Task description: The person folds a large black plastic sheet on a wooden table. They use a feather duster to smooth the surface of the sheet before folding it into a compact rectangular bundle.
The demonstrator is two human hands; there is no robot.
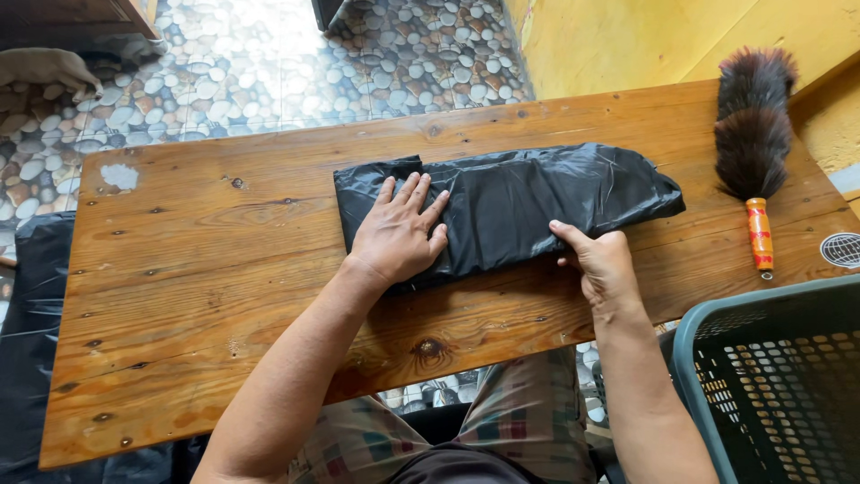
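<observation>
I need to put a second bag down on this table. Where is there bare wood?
The widest bare stretch of the wooden table lies left of the black plastic bag and the left hand. A narrower strip runs behind the bag. The right end is crowded: the right hand, the feather duster and the basket.
</observation>
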